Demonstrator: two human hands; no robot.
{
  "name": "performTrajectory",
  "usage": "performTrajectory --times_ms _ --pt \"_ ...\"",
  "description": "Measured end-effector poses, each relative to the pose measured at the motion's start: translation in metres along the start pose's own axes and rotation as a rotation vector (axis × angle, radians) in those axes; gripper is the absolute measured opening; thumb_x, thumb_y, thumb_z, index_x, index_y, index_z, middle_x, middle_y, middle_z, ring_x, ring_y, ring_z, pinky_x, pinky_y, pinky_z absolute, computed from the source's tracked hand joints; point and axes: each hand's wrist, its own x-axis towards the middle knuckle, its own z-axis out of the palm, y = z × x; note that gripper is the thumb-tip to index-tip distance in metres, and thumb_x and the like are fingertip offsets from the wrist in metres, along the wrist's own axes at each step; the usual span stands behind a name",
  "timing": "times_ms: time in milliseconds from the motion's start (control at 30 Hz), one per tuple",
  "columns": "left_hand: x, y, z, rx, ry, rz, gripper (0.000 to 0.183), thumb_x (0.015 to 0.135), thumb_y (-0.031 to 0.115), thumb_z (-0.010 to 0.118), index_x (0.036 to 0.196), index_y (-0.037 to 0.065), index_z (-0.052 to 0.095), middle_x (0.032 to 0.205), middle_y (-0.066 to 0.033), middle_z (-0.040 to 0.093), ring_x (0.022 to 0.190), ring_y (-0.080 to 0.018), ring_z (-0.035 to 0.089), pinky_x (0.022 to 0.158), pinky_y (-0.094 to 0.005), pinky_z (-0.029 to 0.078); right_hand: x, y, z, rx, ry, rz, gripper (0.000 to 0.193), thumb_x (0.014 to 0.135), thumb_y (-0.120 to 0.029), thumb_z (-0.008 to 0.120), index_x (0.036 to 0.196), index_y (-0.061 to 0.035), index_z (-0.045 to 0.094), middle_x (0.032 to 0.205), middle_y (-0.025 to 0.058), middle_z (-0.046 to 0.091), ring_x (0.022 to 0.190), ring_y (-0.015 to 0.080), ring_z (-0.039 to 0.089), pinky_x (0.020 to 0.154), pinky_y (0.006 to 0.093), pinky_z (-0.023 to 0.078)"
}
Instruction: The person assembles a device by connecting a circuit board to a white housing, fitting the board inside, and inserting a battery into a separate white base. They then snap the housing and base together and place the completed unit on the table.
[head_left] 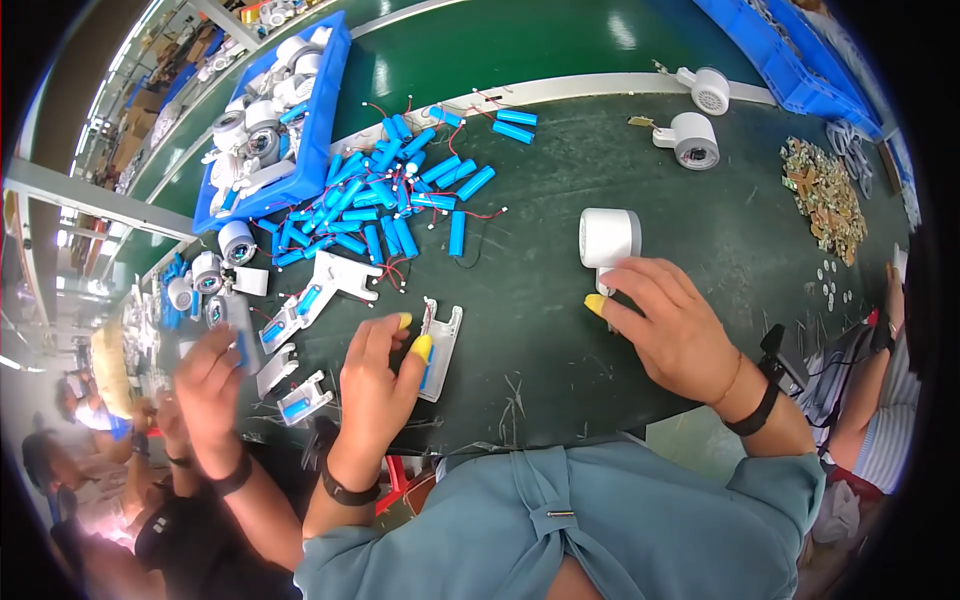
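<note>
My right hand (pixel 680 325) is closed round the short neck of a white round fan head (pixel 604 238), its thumb wearing a yellow finger cot. The fan head rests on the dark green tabletop with its grey-rimmed side to the right. My left hand (pixel 378 375) has yellow cots on thumb and a fingertip, which stand apart. Its thumb overlaps the left edge of a white handle shell (pixel 443 345); a blue battery (pixel 428 372) lies inside that shell. Whether the thumb presses on it I cannot tell.
Left of centre lies a heap of blue batteries (pixel 380 190) with red wires, beside a blue crate (pixel 335 100) of white fan parts. A co-worker's blurred hand (pixel 210 375) is near other shells. Two fan heads (pixel 692 140) stand far right, near piled circuit boards (pixel 825 200).
</note>
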Motion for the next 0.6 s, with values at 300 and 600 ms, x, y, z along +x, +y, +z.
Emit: performTrajectory --times_ms 300,600 --pt "0.016 0.012 0.020 -0.135 -0.012 0.045 0.020 0.081 -0.007 0.061 0.100 -0.002 0.066 0.090 -0.0086 0.065 0.071 -0.0140 0.060 0.064 -0.0254 0.048 -0.024 -0.012 0.004 1.240 -0.019 1.056 0.021 0.097 -0.014 0.053 0.112 0.0005 0.056 0.095 0.0086 0.065 0.082 0.0145 0.066 0.064 0.0251 0.054" --pt "0.007 0.017 0.024 -0.207 -0.192 0.101 0.024 0.081 -0.009 0.060 0.102 0.000 0.067 0.093 -0.0086 0.067 0.074 -0.0152 0.060 0.066 -0.0251 0.047 -0.010 -0.019 0.015 1.314 -0.140 1.060 0.023 0.098 -0.021 0.057 0.103 0.0008 0.058 0.087 0.0071 0.066 0.076 0.0127 0.067 0.058 0.0234 0.054"
